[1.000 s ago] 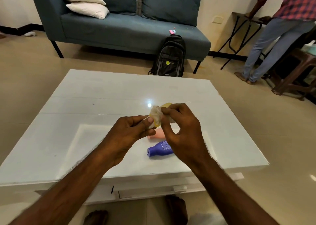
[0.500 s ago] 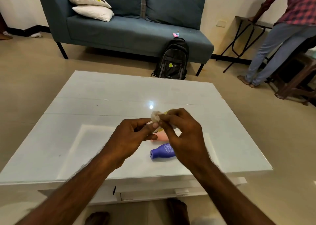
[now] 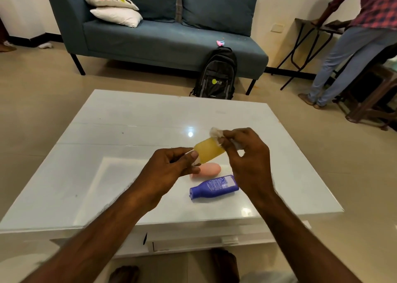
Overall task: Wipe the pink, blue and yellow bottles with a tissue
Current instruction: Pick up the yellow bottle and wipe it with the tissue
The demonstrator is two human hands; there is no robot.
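while the left hand point(image 3: 171, 166) pinches the cap end of the yellow bottle point(image 3: 209, 152) above the white table point(image 3: 107, 153), the right hand point(image 3: 247, 153) pinches a crumpled tissue point(image 3: 215, 132) at its other end. pink bottle point(image 3: 209, 170) and blue bottle point(image 3: 214, 187) lie on the table, near each other.

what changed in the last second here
The right hand slid the tissue along to the far end of the yellow bottle, baring most of its body, which the tissue and fingers hid before. The left hand still pinches the bottle's near end. The pink bottle and blue bottle lie on the table as before.
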